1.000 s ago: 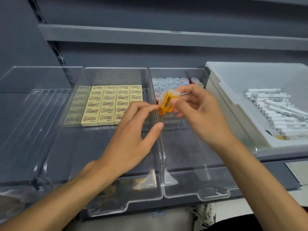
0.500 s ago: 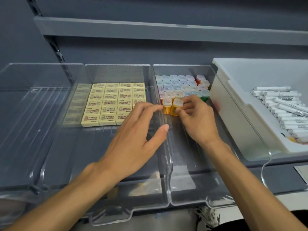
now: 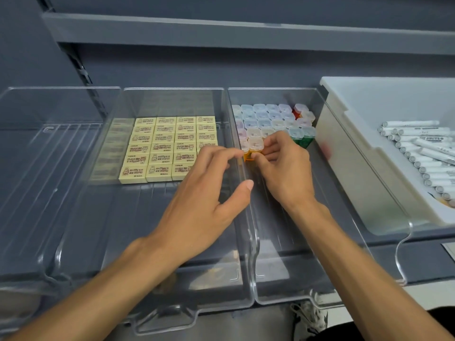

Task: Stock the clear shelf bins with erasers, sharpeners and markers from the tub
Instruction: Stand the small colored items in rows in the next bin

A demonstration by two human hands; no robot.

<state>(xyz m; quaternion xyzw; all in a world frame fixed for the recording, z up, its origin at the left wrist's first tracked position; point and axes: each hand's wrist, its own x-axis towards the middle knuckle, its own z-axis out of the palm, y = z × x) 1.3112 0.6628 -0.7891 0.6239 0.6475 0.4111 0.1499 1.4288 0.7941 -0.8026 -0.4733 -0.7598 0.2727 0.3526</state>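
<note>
Right hand (image 3: 283, 173) pinches a small translucent orange sharpener (image 3: 251, 151) at seven o'clock of the capped rows (image 3: 268, 116) in the clear plastic bin (image 3: 283, 254), best seated upright and flush; left hand (image 3: 204, 193) hovers relaxed, empty.

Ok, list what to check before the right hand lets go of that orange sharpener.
1. Right hand pinches orange sharpener: ok.
2. It stands upright in its row: cannot tell, fingers hide it.
3. Free floor in sharpener bin in front of sharpeners: ok.
4. Left hand holds nothing: ok.
5. Markers binned: not ok, they lie in the tub.
</note>
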